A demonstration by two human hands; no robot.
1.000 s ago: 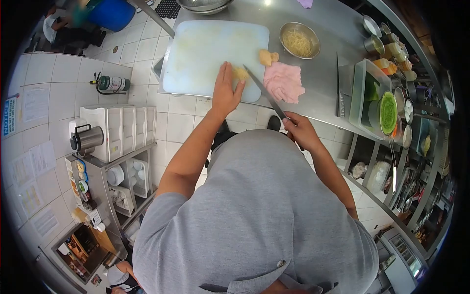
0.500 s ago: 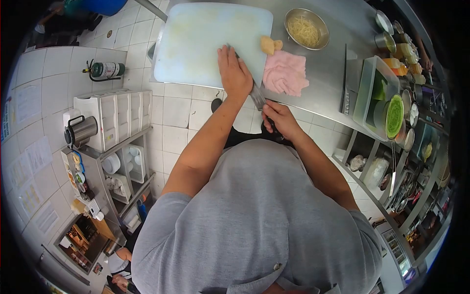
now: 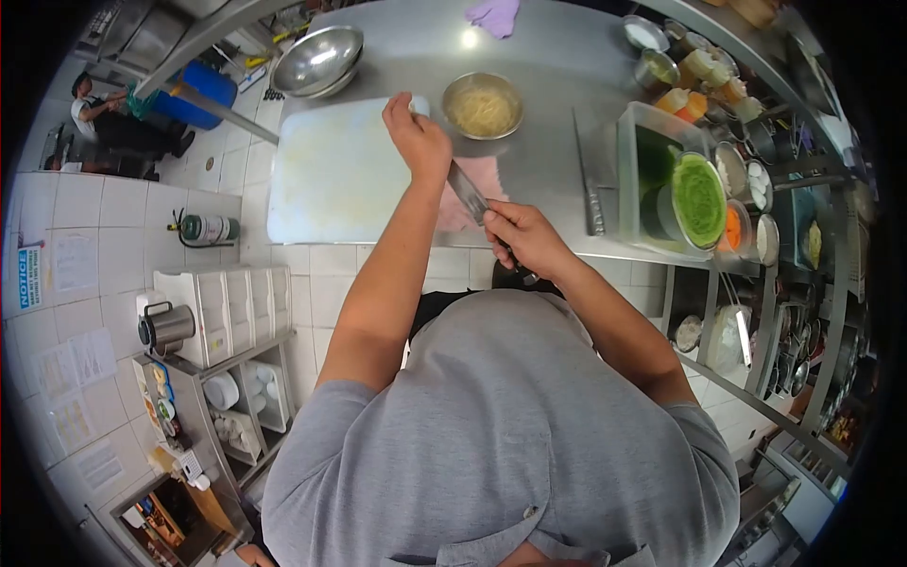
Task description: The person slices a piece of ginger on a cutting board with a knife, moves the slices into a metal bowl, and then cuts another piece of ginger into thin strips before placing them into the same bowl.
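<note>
In my right hand point(image 3: 525, 234), closed round its dark handle, is a kitchen knife point(image 3: 469, 193) whose blade points up and left, over a pink cloth point(image 3: 484, 178). My left hand point(image 3: 418, 142) is over the right edge of the white cutting board point(image 3: 331, 175), fingers stretched out and slightly bent. Its wrist is close to the knife tip and covers part of the blade. The yellowish pieces at the board's edge are mostly hidden by my left hand. Just beyond is a metal bowl point(image 3: 511, 127) of pale yellow shreds point(image 3: 482, 111).
A second knife point(image 3: 592, 194) lies to the right, beside a clear plastic tub point(image 3: 631, 142) and a container of green food point(image 3: 699, 200). Nested metal bowls point(image 3: 319, 64) stand behind the board. A purple cloth point(image 3: 493, 17) is at the back. Another person point(image 3: 99, 113) is far left.
My left hand has come off the blade's flat and bent at the wrist over the board's edge. The knife stays in my right hand. The view has shifted, showing more of the counter.
</note>
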